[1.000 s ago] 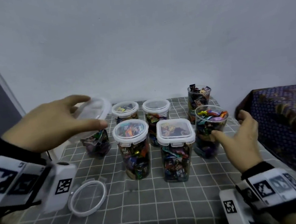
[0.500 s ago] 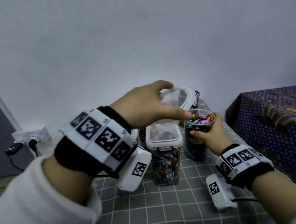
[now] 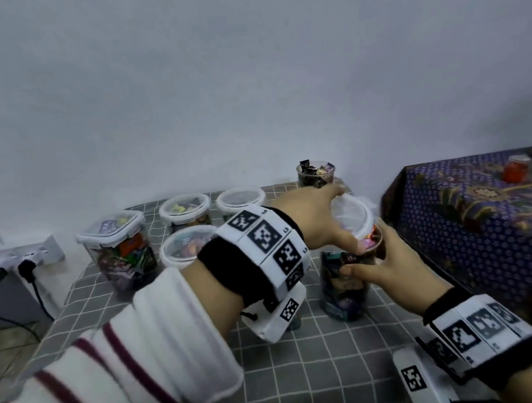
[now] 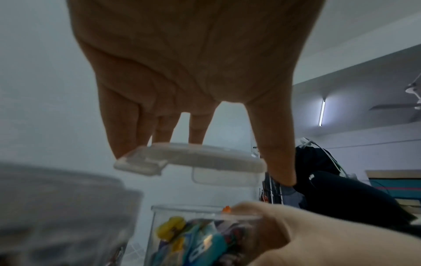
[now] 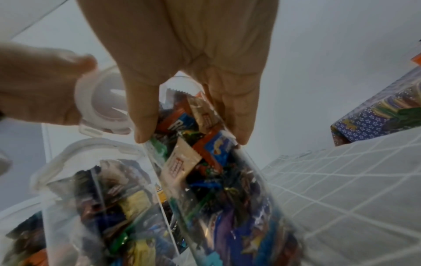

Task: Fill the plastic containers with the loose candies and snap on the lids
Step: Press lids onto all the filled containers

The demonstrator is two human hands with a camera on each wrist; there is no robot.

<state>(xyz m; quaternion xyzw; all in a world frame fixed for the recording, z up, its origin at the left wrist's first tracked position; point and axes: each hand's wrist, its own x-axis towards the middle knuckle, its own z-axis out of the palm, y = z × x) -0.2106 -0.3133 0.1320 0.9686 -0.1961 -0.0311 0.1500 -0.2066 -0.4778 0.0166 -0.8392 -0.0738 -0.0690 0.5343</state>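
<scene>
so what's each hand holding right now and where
Left hand grips the round lid by its rim; right hand holds the open candy container around its upper wall.

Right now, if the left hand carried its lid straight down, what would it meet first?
Probably the open rim of the candy container that the right hand grips; the lid in the left hand hangs just above it.

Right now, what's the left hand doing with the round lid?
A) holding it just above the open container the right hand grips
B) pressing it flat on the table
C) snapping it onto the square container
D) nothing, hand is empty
A: the left hand holds the round lid by its rim, with a clear gap above the mouth of the open container, which the right hand grips by its side.
</scene>
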